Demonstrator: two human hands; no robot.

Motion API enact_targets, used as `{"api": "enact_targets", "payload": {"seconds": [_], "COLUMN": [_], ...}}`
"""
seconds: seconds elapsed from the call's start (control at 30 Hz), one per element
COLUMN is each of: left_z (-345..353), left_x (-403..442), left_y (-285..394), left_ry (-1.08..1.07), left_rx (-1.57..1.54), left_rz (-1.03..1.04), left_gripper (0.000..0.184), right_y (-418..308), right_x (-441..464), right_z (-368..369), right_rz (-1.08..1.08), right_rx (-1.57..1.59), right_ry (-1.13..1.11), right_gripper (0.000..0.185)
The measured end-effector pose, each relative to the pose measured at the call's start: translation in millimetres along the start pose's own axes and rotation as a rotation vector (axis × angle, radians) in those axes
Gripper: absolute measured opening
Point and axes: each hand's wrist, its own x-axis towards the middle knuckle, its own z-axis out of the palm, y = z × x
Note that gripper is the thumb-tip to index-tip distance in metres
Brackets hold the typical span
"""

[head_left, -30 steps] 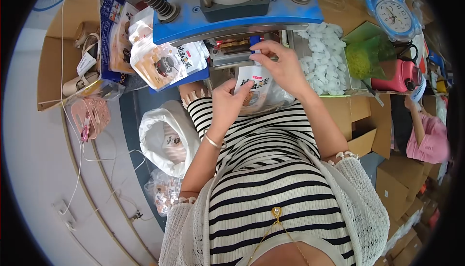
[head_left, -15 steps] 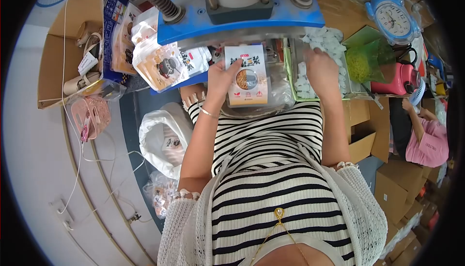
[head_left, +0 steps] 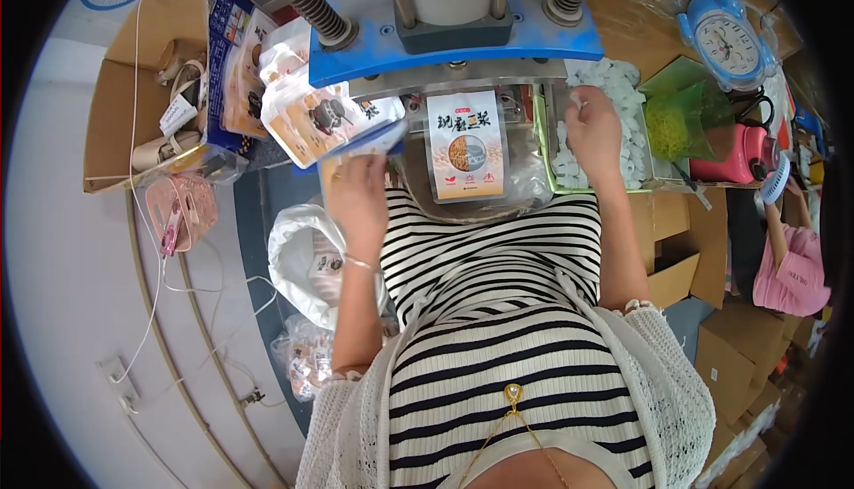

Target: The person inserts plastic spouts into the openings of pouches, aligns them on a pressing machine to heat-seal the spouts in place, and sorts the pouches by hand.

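A printed white-and-orange pouch [head_left: 467, 146] lies flat in front of me, below the raised blue-and-metal press [head_left: 458, 71]. My left hand [head_left: 360, 195] is to its left, smeared by motion. Its fingers seem closed on another pouch [head_left: 331, 177], mostly hidden and blurred. My right hand [head_left: 594, 133] is over an open green-edged box [head_left: 540, 137] of small white pieces [head_left: 623, 97]. Its fingers are pinched, and a bit of white shows at their tips.
More pouches [head_left: 307, 115] are stacked at left, above a white sack [head_left: 289, 253] with pouches inside. To the right are a green container [head_left: 680, 111], a pink bottle [head_left: 734, 155] and a blue clock [head_left: 725, 40]. Another person in a pink shirt [head_left: 792, 280] is at far right.
My left hand has left the middle pouch and swung left; that pouch stays under the press. My right hand remains over the white pieces, its fingers now pinched. The view has shifted slightly.
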Motion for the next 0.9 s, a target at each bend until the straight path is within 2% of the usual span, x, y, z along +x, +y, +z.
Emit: {"api": "enact_targets", "payload": {"seconds": [0.07,0.1,0.13,0.2,0.23,0.33,0.37,0.47,0.63,0.7,0.73,0.8,0.83,0.9], "left_z": [-32,-39,-42,-41,-35,-3,4,20,38,47,51,62,68,72], "left_x": [18,22,23,21,19,16,13,9,12,25,29,35,39,48], "left_y": [6,13,27,53,59,66,69,73,64,55,51,46,45,46], "left_ry": [-0.147,-0.15,-0.242,-0.435,-0.447,-0.595,-0.59,-0.551,-0.611,-0.587,-0.571,-0.555,-0.544,-0.53], "left_rx": [-0.213,-0.212,-0.392,-0.759,-0.765,-0.987,-0.987,-1.205,-1.331,-1.315,-1.305,-1.316,-1.331,-1.356], "left_rz": [-0.243,-0.247,-0.305,-0.413,-0.411,-0.551,-0.556,-0.642,-0.637,-0.697,-0.73,-0.748,-0.761,-0.754], "left_gripper": [0.025,0.025,0.024,0.022,0.022,0.023,0.023,0.024,0.022,0.021,0.021,0.024,0.027,0.029], "right_y": [-16,-26,-41,-72,-76,-80,-79,-77,-60,-44,-36,-21,-14,3], "right_x": [-6,-9,-12,-16,-15,1,1,-6,-14,-9,-4,8,8,7], "right_z": [-5,-8,-9,-11,-12,-5,1,30,32,19,12,-1,0,12], "right_rz": [0.213,0.328,0.334,0.138,0.149,-0.046,-0.05,0.142,0.151,-0.068,-0.071,-0.022,-0.027,-0.04], "right_rx": [0.535,0.802,0.8,1.112,1.105,0.808,0.808,0.979,0.812,0.335,0.336,-0.034,-0.039,-0.288], "right_ry": [-0.053,-0.077,-0.078,-0.231,-0.227,-0.448,-0.454,-0.412,-0.28,-0.005,-0.008,0.002,0.007,-0.11], "right_gripper": [0.016,0.015,0.015,0.021,0.021,0.026,0.026,0.027,0.024,0.023,0.023,0.02,0.02,0.015]}}
